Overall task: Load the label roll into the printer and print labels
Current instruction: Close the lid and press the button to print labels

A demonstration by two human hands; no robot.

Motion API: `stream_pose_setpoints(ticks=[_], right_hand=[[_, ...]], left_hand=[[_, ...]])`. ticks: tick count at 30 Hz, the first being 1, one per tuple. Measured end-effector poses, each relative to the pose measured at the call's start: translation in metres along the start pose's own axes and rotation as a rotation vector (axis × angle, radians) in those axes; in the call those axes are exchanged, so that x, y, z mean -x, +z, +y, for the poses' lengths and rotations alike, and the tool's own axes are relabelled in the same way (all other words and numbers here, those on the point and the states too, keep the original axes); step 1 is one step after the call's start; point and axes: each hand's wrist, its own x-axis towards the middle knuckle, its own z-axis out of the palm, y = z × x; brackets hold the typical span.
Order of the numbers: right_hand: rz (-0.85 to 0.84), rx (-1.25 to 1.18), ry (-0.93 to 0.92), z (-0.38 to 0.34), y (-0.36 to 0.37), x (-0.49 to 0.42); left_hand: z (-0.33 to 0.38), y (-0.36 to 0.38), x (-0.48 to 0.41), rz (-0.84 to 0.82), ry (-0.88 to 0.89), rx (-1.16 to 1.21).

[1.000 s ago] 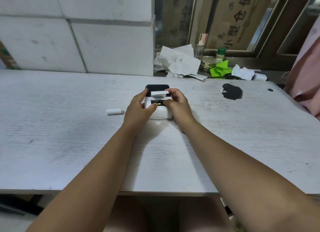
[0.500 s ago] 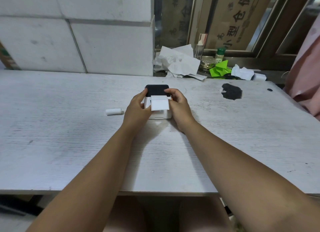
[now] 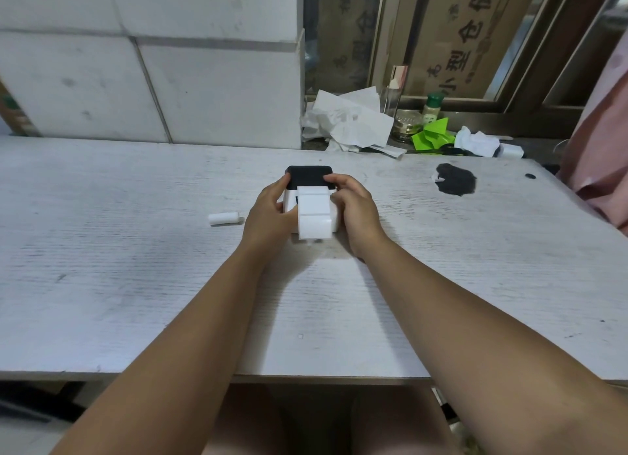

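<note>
White label strip (image 3: 314, 213) drapes over printer (image 3: 307, 179) — blank.

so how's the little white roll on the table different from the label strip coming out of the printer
The white roll is wound into a cylinder; the label strip hangs flat in segments. The roll lies loose on the table, left of the left hand; the strip feeds from the printer between both hands. Both are white.

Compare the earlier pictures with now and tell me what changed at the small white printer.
The white label strip has fed out of the small white printer with the black lid, lengthening toward the person. The left hand and right hand stay clasped on the printer's sides. The small white paper roll has not moved.
</note>
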Motion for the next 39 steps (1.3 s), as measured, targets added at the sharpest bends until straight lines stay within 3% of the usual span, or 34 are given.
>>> stream_pose_setpoints(ticks=[16, 39], right_hand=[[0.055, 0.060, -0.087, 0.002, 0.001, -0.004], [0.040, 0.044, -0.044, -0.001, 0.002, 0.000]], left_hand=[[-0.009, 0.000, -0.013, 0.079, 0.008, 0.002], [-0.008, -0.001, -0.012, 0.085, 0.038, -0.027]])
